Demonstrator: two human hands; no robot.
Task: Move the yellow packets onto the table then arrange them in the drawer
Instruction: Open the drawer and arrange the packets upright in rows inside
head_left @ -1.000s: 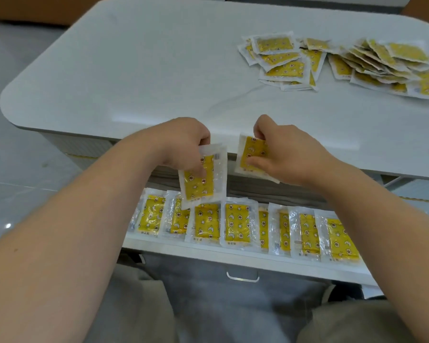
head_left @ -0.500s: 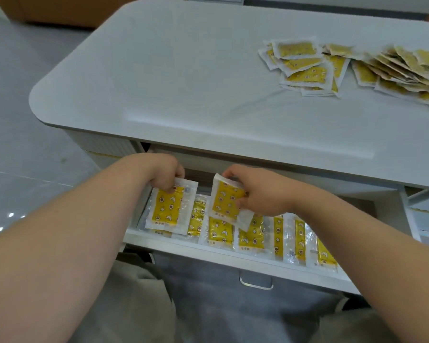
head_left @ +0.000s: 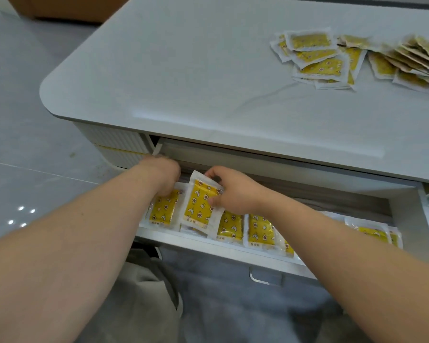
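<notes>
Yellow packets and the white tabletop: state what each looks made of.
The yellow packets: likely thin plastic film, with clear glossy borders round a yellow printed centre. The white tabletop: smooth and semi-gloss, with faint grey veining and a soft reflection; it is a stone-look slab or laminate, cannot tell which.

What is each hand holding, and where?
The right hand pinches a yellow packet by its right edge. The left hand covers the top edge of a second packet; its grip is hidden.
</notes>
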